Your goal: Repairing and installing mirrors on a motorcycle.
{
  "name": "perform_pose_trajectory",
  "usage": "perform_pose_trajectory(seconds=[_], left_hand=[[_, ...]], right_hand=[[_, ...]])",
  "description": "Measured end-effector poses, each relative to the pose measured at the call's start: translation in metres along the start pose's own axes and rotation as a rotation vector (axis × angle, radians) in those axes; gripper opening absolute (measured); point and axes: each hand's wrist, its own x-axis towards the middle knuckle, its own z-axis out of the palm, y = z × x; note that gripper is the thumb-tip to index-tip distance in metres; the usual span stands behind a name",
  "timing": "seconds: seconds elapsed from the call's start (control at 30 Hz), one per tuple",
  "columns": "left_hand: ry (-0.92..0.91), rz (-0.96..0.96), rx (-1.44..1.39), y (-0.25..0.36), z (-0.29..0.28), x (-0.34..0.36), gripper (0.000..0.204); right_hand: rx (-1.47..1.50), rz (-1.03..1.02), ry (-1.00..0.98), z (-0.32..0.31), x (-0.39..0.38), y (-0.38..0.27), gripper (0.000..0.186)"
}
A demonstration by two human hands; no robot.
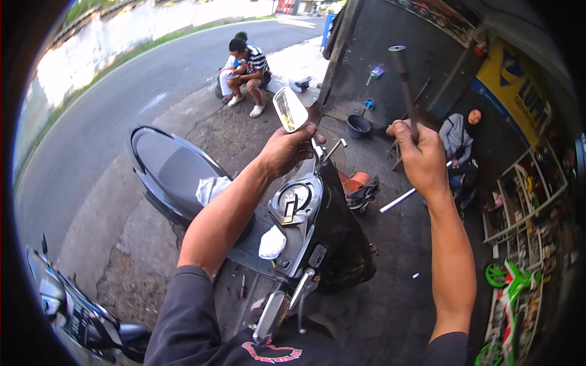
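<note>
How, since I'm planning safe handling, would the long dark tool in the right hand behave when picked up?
The tool is probably stiff: it looks straight, gripped by the right hand well away from its tip. It may be heavy for its thickness, as that shiny tip looks metallic, and could feel end-heavy, since it widens away from the grip.

— What lies beyond and to the left of the left hand (pixel 287 149)?
— A grey road (pixel 85 146), curving round, with a thin grass strip (pixel 114 63) and a pale wall (pixel 116 36) along its far side, bright in daylight
— And nearer, on the left of that hand?
— Rough, cracked concrete ground (pixel 140 238)
— Beyond the right hand (pixel 418 149)?
— A dark grey wall (pixel 366 61) in shade, and farther right a yellow banner (pixel 513 91) edged in blue
— And to the right of it?
— A pale-framed, crowded shelf rack (pixel 530 216); a dim, dark floor (pixel 397 287) spreads below that hand
</note>
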Motion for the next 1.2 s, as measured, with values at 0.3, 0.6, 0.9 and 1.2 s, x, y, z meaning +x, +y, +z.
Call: perform_pose_trajectory(seconds=[0.3,0.6,0.9,1.2], left_hand=[[0.092,-0.025,0.050,-0.024,-0.021,0.065,0.024],[0.085,-0.037,0.113,-0.062,-0.059,0.124,0.033],[0.142,0.039,0.148,-0.078,-0.090,0.137,0.024],[0.200,0.096,0.249,-0.083,-0.094,0.133,0.027]], right_hand=[[0.427,-0.151,-0.350,0.070,0.082,0.058,0.032],[0.388,-0.229,-0.575,0.125,0.130,0.102,0.027],[0.270,-0.238,-0.672,0.157,0.155,0.106,0.027],[0.244,-0.237,-0.667,0.170,0.163,0.096,0.022]])
